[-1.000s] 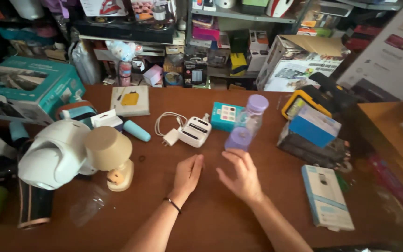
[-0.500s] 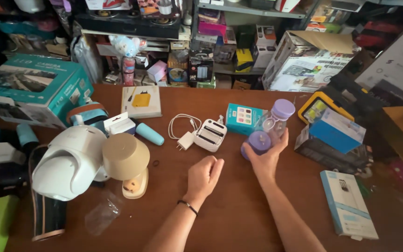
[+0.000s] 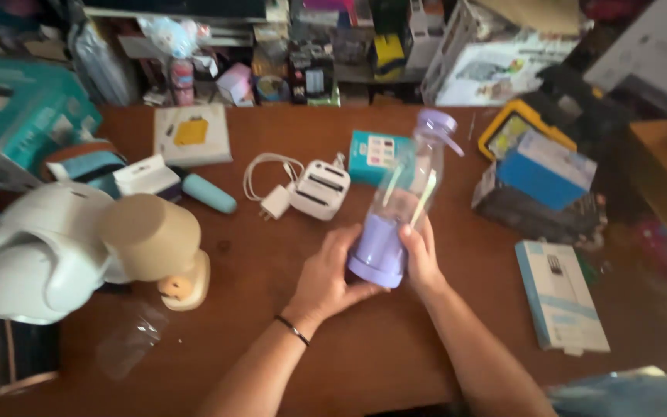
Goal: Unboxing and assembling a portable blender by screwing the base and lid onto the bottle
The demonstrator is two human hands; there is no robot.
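A tall clear bottle with a lilac base and lilac lid (image 3: 399, 212) is lifted off the brown table (image 3: 395, 347), tilted with its lid away from me. My left hand (image 3: 330, 278) cups the lilac base from the left and below. My right hand (image 3: 424, 259) grips the same base from the right. A dark band circles my left wrist.
A white charger with cable (image 3: 303, 189), a teal box (image 3: 380, 154), a teal cylinder (image 3: 210, 193), a white helmet-like device (image 3: 32, 247), a beige lamp (image 3: 160, 243), stacked blue boxes (image 3: 546, 181) and a flat white-blue box (image 3: 561, 293) lie around. Cluttered shelves stand behind.
My right hand reached the bottle and brought it nearer to me. My left hand rose from the table and joined it on the base. The view moved closer.
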